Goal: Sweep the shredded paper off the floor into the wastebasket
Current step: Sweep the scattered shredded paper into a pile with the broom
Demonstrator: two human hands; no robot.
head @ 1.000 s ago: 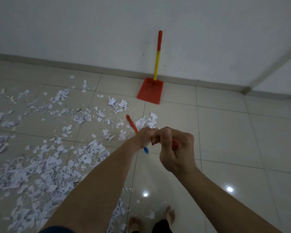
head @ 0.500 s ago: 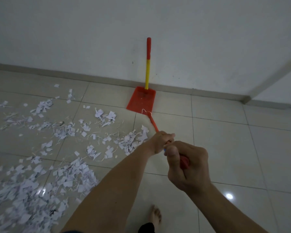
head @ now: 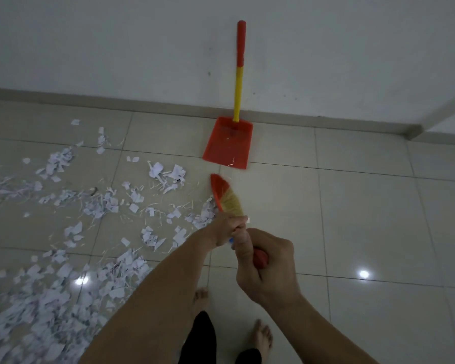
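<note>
While both hands clasp the broom (head: 227, 197), the left hand (head: 227, 229) curls its grip round the shaft near the bristles and the right hand (head: 264, 266) wraps the red end; shredded paper (head: 71, 261) litters the floor (head: 365, 219) at left, and the dustpan (head: 227, 143) leans on the wall (head: 116, 43) just beyond the broom head

Two hands grip a broom: the left hand (head: 229, 228) lower on the handle, the right hand (head: 265, 266) at its red end. The broom head (head: 225, 195) points toward a red dustpan (head: 227, 144) leaning against the wall (head: 116, 43). Shredded paper (head: 63, 271) litters the tiled floor (head: 365, 219) at left.
</note>
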